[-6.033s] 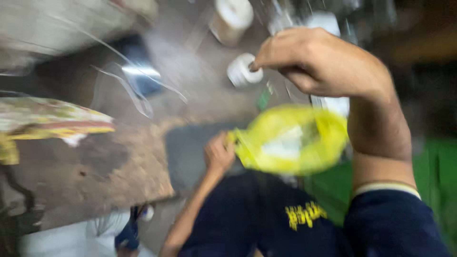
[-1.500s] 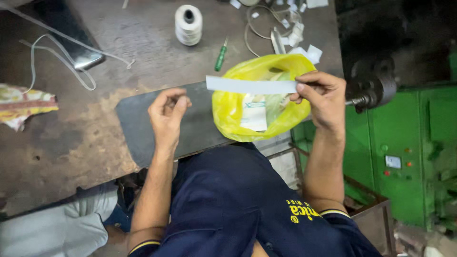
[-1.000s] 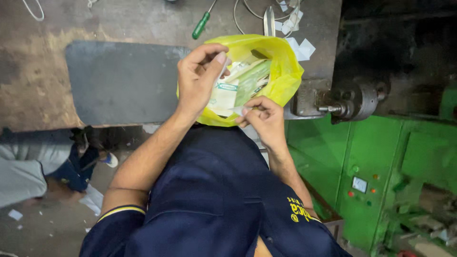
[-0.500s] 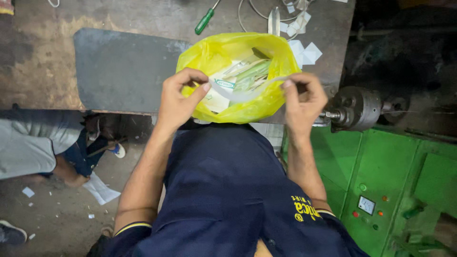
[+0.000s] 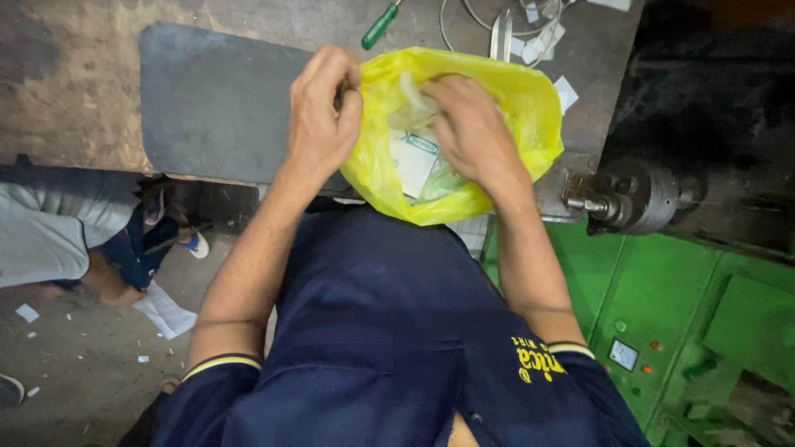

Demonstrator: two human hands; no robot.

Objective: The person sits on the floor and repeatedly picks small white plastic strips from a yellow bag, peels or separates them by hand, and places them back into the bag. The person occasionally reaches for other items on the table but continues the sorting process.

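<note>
Bag: thin yellow plastic bag [image 5: 513, 108], mouth open upward, resting at the near edge of a worn workbench [image 5: 74, 91], directly in front of the body.
Contents: pale paper slips or packets [image 5: 414, 161] with green print, loosely stacked inside; exact count impossible to tell.
Left hand: left hand [image 5: 323, 116] closed on the bag's left rim, thumb and fingers pressed together pinching the plastic, holding the mouth open.
Right hand: right hand [image 5: 472, 124] reaching down into the bag, fingers curled among the papers; fingertips hidden by plastic and paper, so cannot tell whether gripping anything.
Doing it well: best done with the left pinch held high and steady so the mouth stays wide, and the right hand working gently, since thin plastic tears easily and loose slips can crumple.
Just beside: dark grey rectangular mat [image 5: 215, 99] on the bench, touching the bag's left side.
Beyond the bag: green-handled screwdriver [image 5: 379, 26], metal tweezers or scissors [image 5: 502, 35], wire loops and small white paper scraps.
Right of bench: metal chuck [image 5: 638, 199] on a green machine [image 5: 662, 306].
Lower left: another person's leg and sandalled foot [image 5: 157, 240], apart from the 2 working hands.
</note>
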